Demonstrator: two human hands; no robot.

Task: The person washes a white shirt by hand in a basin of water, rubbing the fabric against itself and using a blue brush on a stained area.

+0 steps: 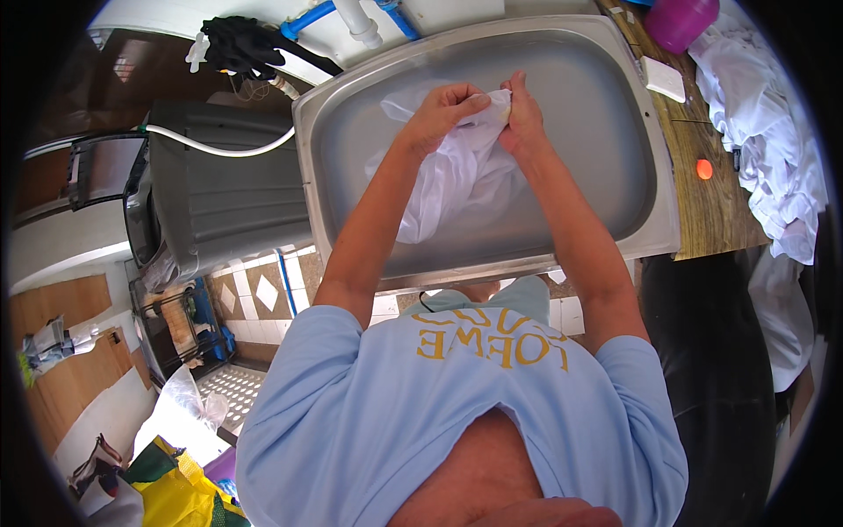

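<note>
A wet-looking white cloth [448,180] hangs in loose folds into the metal sink [606,114]. One end of it is raised between my two hands. My left hand [446,116] is closed on the cloth, thumb and fingers pinching its upper edge. Close beside it, my right hand [523,119] grips the same edge, thumb pointing up. A small yellowish patch shows on the cloth near the right fingers. The lower folds rest on the sink's bottom, in what appears to be shallow water.
Right of the sink, a wooden counter [694,176] bears a white bar-like block [663,79], an orange cap [704,169], a purple container [680,25] and piled white fabric [764,114]. A grey bin-like appliance [228,193] with a white hose [219,151] stands left. Black gloves [246,44] lie behind.
</note>
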